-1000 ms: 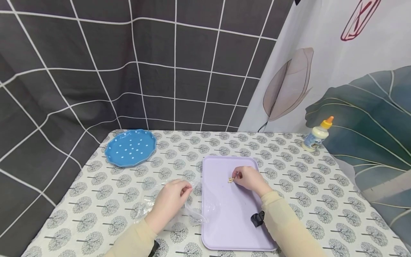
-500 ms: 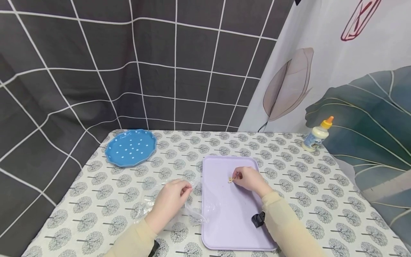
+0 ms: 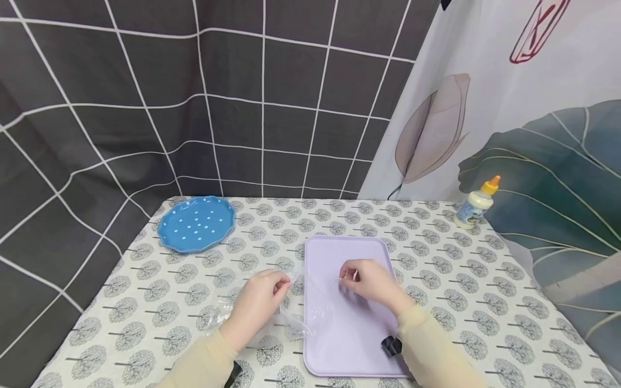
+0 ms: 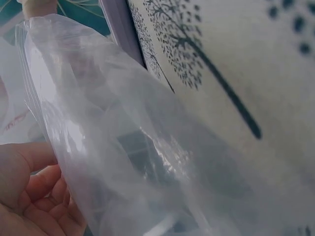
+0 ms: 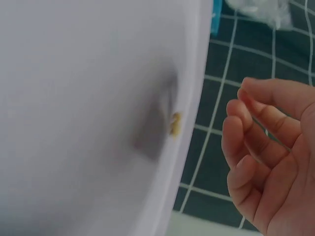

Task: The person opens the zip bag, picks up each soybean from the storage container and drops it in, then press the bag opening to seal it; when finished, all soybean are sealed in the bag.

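Observation:
My left hand (image 3: 256, 303) pinches the edge of a clear plastic bag (image 4: 118, 113), which stands puffed out beside its fingers in the left wrist view. In the head view that bag lies left of a lilac tray (image 3: 349, 347) and overlaps its rim. Over the tray is my right hand (image 3: 371, 281), thumb and forefinger tips together, other fingers curled. I cannot tell whether a tiny piece sits between those tips. Small tan-yellow pieces (image 5: 175, 124) lie on the tray in the right wrist view; in the head view the right hand hides them.
A blue scalloped plate (image 3: 196, 223) with white dots is at the back left. At the back right stands a glue bottle (image 3: 475, 206) with an orange tip. The tree-print tablecloth (image 3: 271, 248) covers the table, with a dark gridded curtain (image 3: 233, 124) behind.
My right hand has drawn back from the pieces, a little nearer to me and to the left, and now covers them from above. My left hand keeps its hold on the bag.

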Available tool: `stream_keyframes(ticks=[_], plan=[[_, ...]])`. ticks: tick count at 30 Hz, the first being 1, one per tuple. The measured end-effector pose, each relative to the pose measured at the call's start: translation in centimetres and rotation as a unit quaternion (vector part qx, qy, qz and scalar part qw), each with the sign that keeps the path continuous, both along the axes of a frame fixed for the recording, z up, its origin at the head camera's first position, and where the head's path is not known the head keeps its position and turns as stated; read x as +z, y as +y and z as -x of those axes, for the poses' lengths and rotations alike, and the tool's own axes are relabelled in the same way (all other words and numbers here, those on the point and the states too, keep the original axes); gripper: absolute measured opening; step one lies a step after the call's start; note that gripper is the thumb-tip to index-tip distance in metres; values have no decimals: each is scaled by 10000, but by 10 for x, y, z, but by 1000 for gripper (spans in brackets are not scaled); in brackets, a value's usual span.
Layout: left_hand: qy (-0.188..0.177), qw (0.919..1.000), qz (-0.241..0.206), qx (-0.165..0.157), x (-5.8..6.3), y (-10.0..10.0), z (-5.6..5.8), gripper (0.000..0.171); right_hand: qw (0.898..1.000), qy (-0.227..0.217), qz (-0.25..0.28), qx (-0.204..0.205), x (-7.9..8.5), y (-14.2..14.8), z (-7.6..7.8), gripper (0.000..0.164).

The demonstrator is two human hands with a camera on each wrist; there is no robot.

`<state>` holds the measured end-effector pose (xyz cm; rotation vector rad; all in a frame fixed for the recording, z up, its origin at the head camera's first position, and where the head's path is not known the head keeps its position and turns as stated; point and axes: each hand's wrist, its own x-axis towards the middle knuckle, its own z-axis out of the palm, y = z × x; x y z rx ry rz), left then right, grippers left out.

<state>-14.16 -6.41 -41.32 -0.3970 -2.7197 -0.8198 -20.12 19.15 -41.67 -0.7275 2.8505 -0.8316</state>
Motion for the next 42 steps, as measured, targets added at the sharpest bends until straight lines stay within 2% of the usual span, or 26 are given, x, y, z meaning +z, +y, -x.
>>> stream_keyframes(ticks=[9, 14, 29, 42], plan=[[-61, 10000, -48, -30, 1, -1, 0, 4, 9973, 366, -104, 634, 15, -24, -23, 6], [-32, 10000, -28, -29, 1, -1, 1, 3, 9957, 459, -216, 771, 18, -32, -29, 7], [-17, 9999, -95, -55, 2, -1, 0, 3, 9970, 493, -163, 574, 15, -30, -29, 8], [-135, 9999, -94, -7, 1, -1, -1, 4, 9989, 342, -70, 324, 4, -21, -20, 9]])
